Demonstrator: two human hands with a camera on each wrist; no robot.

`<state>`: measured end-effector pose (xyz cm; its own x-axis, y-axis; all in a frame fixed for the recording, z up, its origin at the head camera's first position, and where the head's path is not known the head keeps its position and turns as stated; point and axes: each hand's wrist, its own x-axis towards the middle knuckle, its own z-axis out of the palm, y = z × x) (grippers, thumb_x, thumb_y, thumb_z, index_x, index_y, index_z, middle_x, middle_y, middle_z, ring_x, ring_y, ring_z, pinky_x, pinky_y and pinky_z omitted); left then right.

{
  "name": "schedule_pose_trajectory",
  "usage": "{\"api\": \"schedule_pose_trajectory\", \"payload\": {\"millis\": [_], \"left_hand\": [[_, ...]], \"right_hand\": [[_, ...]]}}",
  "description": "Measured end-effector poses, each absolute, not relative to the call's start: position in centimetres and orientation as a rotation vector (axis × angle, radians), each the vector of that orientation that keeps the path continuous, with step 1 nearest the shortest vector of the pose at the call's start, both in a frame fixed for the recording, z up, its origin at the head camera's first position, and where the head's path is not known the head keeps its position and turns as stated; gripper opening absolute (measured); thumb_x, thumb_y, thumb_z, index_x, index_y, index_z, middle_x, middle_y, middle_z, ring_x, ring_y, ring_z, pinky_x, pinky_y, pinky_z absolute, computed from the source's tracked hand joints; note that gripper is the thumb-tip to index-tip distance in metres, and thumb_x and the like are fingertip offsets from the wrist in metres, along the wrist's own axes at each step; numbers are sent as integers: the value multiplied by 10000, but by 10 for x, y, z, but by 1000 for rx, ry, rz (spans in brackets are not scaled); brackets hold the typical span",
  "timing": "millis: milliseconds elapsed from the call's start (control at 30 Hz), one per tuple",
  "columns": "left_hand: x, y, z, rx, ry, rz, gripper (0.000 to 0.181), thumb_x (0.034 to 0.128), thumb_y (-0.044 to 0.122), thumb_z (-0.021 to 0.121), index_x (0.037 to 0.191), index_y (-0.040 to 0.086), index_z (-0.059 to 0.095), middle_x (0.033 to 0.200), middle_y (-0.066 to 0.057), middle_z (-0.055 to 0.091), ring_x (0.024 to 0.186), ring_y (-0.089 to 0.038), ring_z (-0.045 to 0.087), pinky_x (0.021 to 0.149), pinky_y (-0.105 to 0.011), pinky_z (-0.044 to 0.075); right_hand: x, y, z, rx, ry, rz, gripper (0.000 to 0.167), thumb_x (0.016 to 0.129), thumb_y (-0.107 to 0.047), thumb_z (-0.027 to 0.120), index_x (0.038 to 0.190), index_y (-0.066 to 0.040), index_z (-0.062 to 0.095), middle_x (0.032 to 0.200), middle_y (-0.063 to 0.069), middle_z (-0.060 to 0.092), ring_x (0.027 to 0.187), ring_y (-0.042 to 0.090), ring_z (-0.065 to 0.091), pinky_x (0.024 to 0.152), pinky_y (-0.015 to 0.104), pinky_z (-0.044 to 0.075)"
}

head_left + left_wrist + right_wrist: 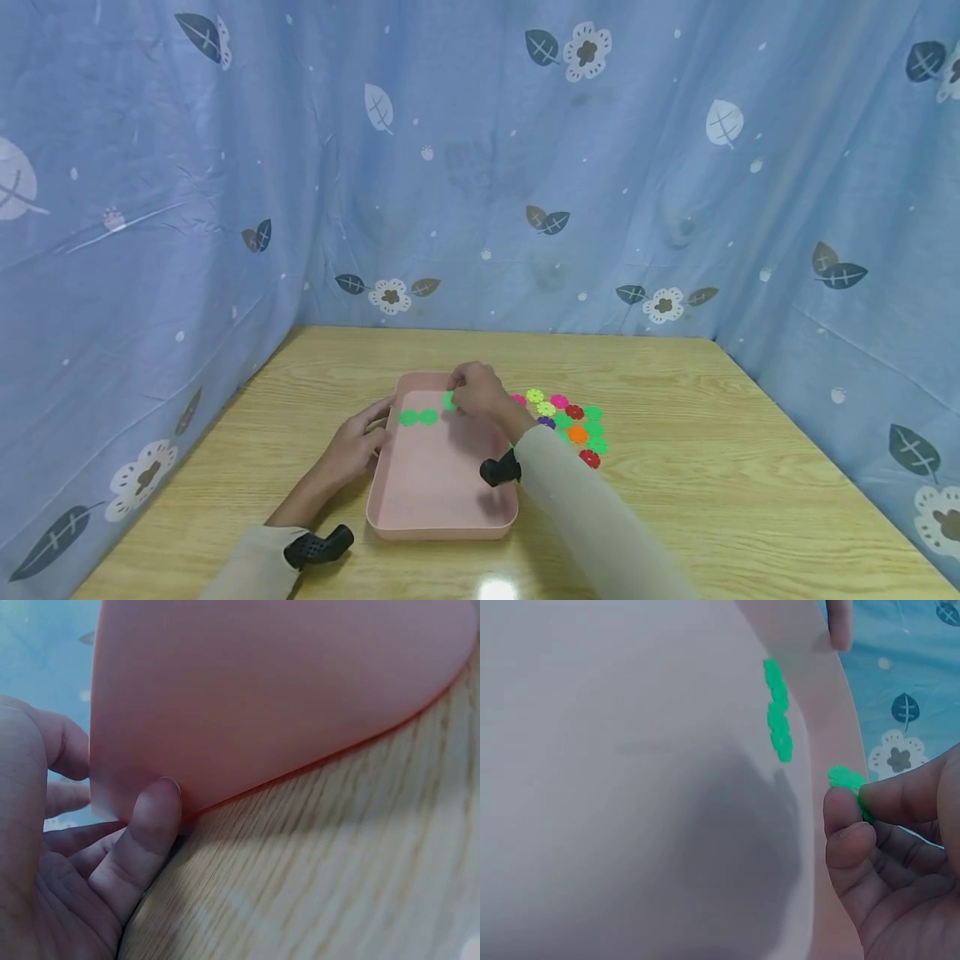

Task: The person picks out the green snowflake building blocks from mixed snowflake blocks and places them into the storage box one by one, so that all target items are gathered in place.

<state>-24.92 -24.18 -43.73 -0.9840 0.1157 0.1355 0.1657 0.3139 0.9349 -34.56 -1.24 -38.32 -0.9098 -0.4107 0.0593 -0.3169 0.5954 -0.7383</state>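
Observation:
A pink tray lies on the table, with two green flower-shaped discs side by side near its far left part; they also show in the right wrist view as a scalloped green strip. Between thumb and fingers, my right hand pinches another green flower-shaped disc over the tray's far end. My left hand holds the tray's left side. In the left wrist view its thumb presses the outer wall, while some fingertips are hidden behind the tray's edge.
Several flower-shaped discs in red, orange, yellow, pink, purple and green lie on the wooden table right of the tray, partly behind my right forearm. A blue patterned curtain encloses the table's back and sides.

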Motion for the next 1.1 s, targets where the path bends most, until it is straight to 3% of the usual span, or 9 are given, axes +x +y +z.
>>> {"api": "schedule_pose_trajectory", "payload": {"millis": [267,533,833,967,1100], "left_hand": [[-249,-241,-438,-271,-2516,-1800,638,966,41,441,1592,97,326,1541,-253,405,962,-278,671,672,-355,597],[-248,-238,-433,-240,-2553,-1723,625,977,65,442,1591,103,332,1525,-224,440,954,-256,670,639,-347,589],[-250,-237,-433,-244,-2547,-1712,620,979,64,456,1587,99,339,1529,-232,434,991,-269,668,668,-341,587],[-249,-239,-435,-275,-2523,-1766,627,972,53,448,1587,80,331,1526,-253,428,941,-268,688,643,-357,597],[-248,-240,-436,-289,-2506,-1815,627,970,50,445,1586,80,332,1528,-255,424,905,-264,695,624,-371,600]], "right_hand": [[-340,-19,-394,-597,2859,-1016,140,856,-77,669,883,-189,749,596,-50,684,536,107,648,798,312,498],[-343,-16,-410,-627,2921,-1177,152,826,-52,690,751,-157,771,547,-63,662,477,62,628,663,249,535],[-344,-17,-415,-621,2981,-1174,144,817,-89,746,714,-177,795,560,-100,663,455,30,612,913,354,540],[-342,-18,-415,-591,2929,-1211,113,831,-103,780,736,-163,802,639,-83,690,483,47,629,771,332,586],[-340,-19,-416,-569,2883,-1231,59,838,-121,799,787,-144,817,705,-75,706,506,69,642,608,258,558]]}}
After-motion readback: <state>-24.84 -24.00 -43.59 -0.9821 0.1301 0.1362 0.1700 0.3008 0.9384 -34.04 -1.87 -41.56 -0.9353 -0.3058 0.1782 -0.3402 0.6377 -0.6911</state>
